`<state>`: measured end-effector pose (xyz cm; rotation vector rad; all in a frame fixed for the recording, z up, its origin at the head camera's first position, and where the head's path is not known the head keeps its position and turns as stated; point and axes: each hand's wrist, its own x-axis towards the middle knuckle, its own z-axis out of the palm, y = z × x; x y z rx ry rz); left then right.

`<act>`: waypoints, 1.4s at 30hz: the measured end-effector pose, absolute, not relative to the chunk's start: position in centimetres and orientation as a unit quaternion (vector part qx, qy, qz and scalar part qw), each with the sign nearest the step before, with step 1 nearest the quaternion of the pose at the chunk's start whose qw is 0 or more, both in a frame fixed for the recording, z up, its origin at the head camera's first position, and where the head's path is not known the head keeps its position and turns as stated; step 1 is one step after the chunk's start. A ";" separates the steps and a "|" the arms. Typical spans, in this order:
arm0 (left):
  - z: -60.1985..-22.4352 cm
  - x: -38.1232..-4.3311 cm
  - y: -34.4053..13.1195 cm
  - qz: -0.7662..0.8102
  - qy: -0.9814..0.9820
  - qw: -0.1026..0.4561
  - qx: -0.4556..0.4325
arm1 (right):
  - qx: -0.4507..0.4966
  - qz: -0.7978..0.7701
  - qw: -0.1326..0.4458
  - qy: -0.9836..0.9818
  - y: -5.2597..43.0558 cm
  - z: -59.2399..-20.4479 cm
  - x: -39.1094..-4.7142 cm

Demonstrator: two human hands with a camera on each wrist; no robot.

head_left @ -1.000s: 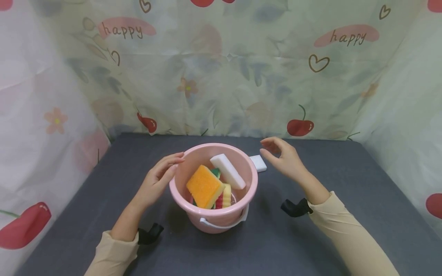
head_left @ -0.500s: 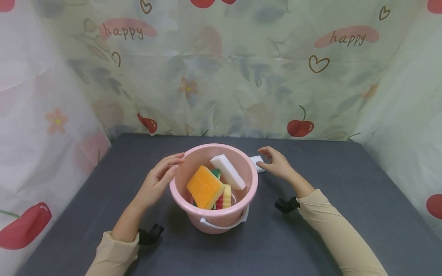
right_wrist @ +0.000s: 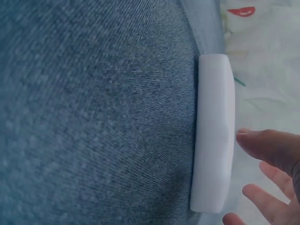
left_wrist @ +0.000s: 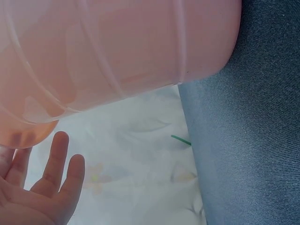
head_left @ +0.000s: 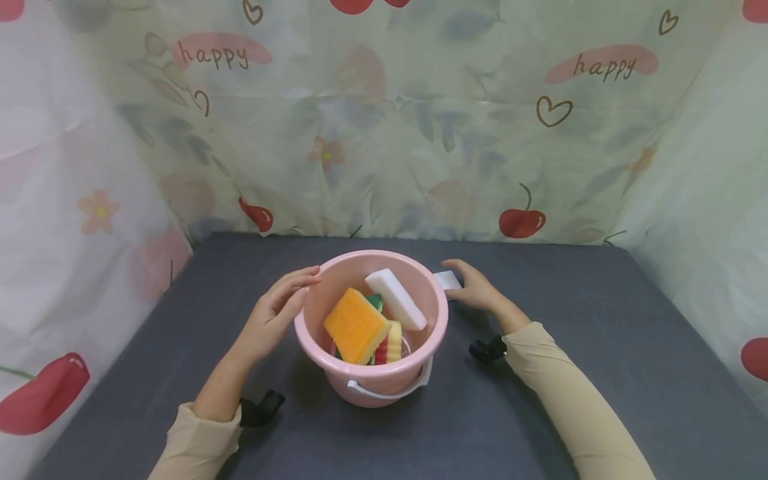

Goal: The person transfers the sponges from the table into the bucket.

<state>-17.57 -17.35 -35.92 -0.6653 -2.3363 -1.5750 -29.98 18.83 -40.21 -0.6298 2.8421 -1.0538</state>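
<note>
A pink bucket (head_left: 372, 390) stands upright on the dark table. Inside it lie an orange-topped sponge (head_left: 357, 326), a white sponge (head_left: 396, 299), a red-and-cream striped piece (head_left: 389, 343) and a partly hidden green piece (head_left: 375, 301). My left hand (head_left: 273, 312) rests its fingertips on the bucket's left rim, fingers mostly straight. Another white sponge (right_wrist: 213, 133) lies flat on the table just right of the bucket. Around it my right hand (head_left: 474, 287) is spread; in the right wrist view the thumb hovers close over the sponge with a small gap, other fingers on the far side.
A white bucket handle (head_left: 393, 395) hangs at the bucket's front. Black straps (head_left: 262, 408) sit at both wrists. Patterned cloth (head_left: 384, 133) walls the table (head_left: 384, 443) at the back and sides.
My right hand has come down and left from the air to the white sponge beside the bucket. My left hand and the bucket have stayed in place.
</note>
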 end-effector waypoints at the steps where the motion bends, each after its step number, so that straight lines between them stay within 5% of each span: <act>1: -35.9 -17.6 -17.3 -0.541 -0.800 0.123 -0.228 | -0.207 -0.339 0.024 0.917 18.8 -40.4 -30.1; 20: -35.8 -17.5 -17.3 -0.541 -0.800 0.124 -0.229 | -0.230 -0.291 0.048 0.927 18.7 -41.3 -30.8; 42: -35.9 -17.6 -17.3 -0.533 -0.809 0.120 -0.219 | -0.112 -0.327 0.025 0.938 19.8 -40.1 -30.2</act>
